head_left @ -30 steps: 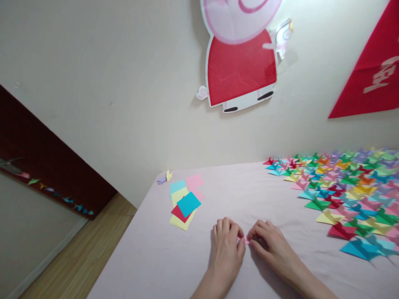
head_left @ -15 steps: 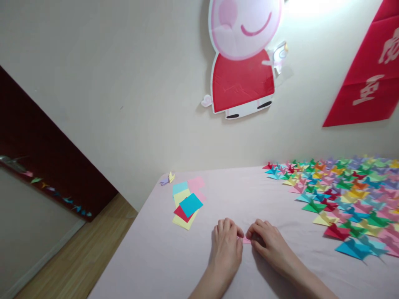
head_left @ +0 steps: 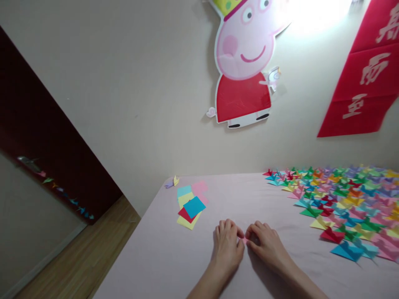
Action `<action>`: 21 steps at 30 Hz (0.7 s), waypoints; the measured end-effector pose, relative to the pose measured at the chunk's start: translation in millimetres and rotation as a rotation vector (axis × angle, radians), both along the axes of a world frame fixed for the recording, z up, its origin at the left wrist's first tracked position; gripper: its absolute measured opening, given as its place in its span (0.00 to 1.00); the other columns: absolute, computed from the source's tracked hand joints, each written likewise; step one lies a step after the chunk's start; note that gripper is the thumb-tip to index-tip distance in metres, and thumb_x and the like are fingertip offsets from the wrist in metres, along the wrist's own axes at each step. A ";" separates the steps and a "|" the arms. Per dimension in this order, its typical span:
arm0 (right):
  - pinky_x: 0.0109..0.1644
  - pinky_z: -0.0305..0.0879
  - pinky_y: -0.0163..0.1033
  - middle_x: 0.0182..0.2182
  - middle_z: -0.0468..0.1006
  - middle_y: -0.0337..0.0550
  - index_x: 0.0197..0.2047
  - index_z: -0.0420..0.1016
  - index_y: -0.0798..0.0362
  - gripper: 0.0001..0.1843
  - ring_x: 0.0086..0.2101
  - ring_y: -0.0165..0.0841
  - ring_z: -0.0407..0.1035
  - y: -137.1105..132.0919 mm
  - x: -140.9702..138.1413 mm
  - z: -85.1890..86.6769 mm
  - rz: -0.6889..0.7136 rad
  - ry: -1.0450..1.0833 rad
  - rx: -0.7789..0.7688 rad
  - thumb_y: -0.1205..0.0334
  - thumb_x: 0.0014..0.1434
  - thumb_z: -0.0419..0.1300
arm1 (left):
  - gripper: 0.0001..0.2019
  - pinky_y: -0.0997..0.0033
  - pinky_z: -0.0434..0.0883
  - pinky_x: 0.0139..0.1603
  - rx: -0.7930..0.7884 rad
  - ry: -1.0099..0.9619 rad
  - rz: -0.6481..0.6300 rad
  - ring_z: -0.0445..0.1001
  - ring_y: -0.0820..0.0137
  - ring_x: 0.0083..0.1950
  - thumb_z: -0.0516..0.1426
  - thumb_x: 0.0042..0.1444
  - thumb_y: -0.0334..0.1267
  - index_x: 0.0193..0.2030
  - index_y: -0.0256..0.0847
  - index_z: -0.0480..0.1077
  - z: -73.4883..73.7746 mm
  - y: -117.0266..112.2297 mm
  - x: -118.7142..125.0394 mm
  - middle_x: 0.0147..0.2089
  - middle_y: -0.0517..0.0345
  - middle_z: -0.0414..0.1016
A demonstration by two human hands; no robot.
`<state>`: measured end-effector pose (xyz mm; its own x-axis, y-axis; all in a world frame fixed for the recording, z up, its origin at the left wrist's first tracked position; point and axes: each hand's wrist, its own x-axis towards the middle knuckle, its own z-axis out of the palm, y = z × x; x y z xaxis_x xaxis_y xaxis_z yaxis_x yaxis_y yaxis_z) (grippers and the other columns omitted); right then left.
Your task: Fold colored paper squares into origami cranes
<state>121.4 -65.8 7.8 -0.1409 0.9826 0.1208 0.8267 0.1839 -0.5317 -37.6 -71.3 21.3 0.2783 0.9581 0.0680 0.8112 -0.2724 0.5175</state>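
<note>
A small piece of pink paper [head_left: 245, 240] lies on the table between my hands, mostly covered by fingers. My left hand [head_left: 229, 241] pinches its left side between thumb and forefinger. On the other side, my right hand [head_left: 262, 240] has its thumb and fingertips closed on the paper's right edge. Both hands rest low on the cloth, fingertips almost meeting. How the paper is folded is too small and hidden to tell.
Loose coloured paper squares, a blue one [head_left: 194, 207] on top, lie to the left. Rows of folded paper cranes [head_left: 346, 207] cover the table's right side. Two small folded papers [head_left: 172, 182] sit at the far left corner. A wall [head_left: 174, 124] stands behind the pale pink tablecloth [head_left: 149, 257].
The view has tilted up slightly, showing more of the wall figure. My fingertips have drawn a little closer together over the pink paper, so less of it shows.
</note>
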 end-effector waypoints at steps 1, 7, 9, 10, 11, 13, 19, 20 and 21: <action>0.43 0.59 0.41 0.33 0.78 0.42 0.32 0.77 0.49 0.09 0.38 0.40 0.70 1.2 0.6 0.0 0.005 0.001 -0.008 0.69 0.51 0.57 | 0.10 0.62 0.59 0.52 -0.001 -0.004 0.004 0.62 0.63 0.53 0.52 0.55 0.27 0.40 0.44 0.69 -0.2 0.2 -0.2 0.48 0.58 0.69; 0.44 0.62 0.41 0.32 0.79 0.41 0.33 0.76 0.49 0.13 0.37 0.38 0.70 2.3 12.5 5.2 0.099 0.095 -0.037 0.71 0.50 0.53 | 0.15 0.65 0.60 0.53 0.025 -0.073 -0.048 0.64 0.65 0.52 0.53 0.51 0.24 0.42 0.46 0.70 -2.1 1.3 -10.6 0.47 0.60 0.70; 0.46 0.63 0.42 0.34 0.78 0.41 0.34 0.75 0.49 0.11 0.39 0.38 0.70 -2.2 14.9 7.0 0.146 0.154 -0.017 0.69 0.51 0.53 | 0.16 0.66 0.60 0.53 0.037 -0.090 -0.082 0.64 0.66 0.53 0.53 0.52 0.24 0.43 0.46 0.71 -3.3 2.4 -14.9 0.48 0.61 0.70; 0.46 0.63 0.43 0.35 0.78 0.42 0.35 0.75 0.49 0.10 0.39 0.38 0.69 -4.6 15.2 7.3 0.167 0.179 -0.002 0.68 0.51 0.54 | 0.15 0.67 0.60 0.53 0.042 -0.094 -0.096 0.64 0.66 0.53 0.54 0.53 0.24 0.43 0.46 0.72 -4.0 3.2 -16.6 0.48 0.61 0.70; 0.47 0.64 0.43 0.36 0.78 0.42 0.36 0.74 0.50 0.10 0.40 0.39 0.69 -6.7 14.9 6.9 0.184 0.197 0.013 0.68 0.51 0.55 | 0.14 0.67 0.61 0.53 0.047 -0.095 -0.105 0.64 0.66 0.53 0.54 0.54 0.24 0.43 0.46 0.72 -4.7 4.2 -17.7 0.48 0.61 0.70; 0.46 0.64 0.43 0.37 0.77 0.43 0.37 0.73 0.50 0.09 0.40 0.38 0.69 -8.8 12.7 4.3 0.204 0.216 0.043 0.67 0.51 0.56 | 0.11 0.67 0.61 0.52 0.059 -0.099 -0.110 0.65 0.66 0.52 0.55 0.57 0.26 0.42 0.45 0.73 -5.6 6.3 -18.5 0.47 0.60 0.71; 0.39 0.66 0.41 0.30 0.77 0.42 0.30 0.72 0.50 0.08 0.32 0.37 0.70 -0.7 3.0 -2.1 0.100 0.283 0.073 0.58 0.59 0.55 | 0.06 0.67 0.62 0.50 0.101 -0.244 -0.053 0.67 0.65 0.47 0.55 0.63 0.31 0.36 0.42 0.71 -1.9 9.7 -14.6 0.40 0.59 0.73; 0.38 0.66 0.40 0.28 0.77 0.41 0.30 0.73 0.50 0.11 0.31 0.37 0.70 1.0 1.7 -1.3 0.078 0.314 0.062 0.55 0.60 0.55 | 0.06 0.67 0.63 0.49 0.100 -0.289 -0.035 0.67 0.65 0.47 0.54 0.63 0.31 0.35 0.41 0.70 -0.3 9.6 -14.1 0.39 0.59 0.72; 0.36 0.65 0.39 0.27 0.76 0.40 0.29 0.73 0.50 0.13 0.29 0.36 0.70 2.6 0.3 -0.2 0.062 0.351 0.049 0.53 0.60 0.55 | 0.07 0.67 0.63 0.48 0.092 -0.342 -0.016 0.68 0.66 0.46 0.53 0.64 0.32 0.35 0.41 0.70 1.3 9.3 -13.6 0.39 0.58 0.72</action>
<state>121.7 -63.2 7.6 -0.1416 0.9654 0.2191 0.5817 0.2602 -0.7707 -51.2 -62.0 22.6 0.2393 0.9393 0.2459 0.5902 -0.3418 0.7313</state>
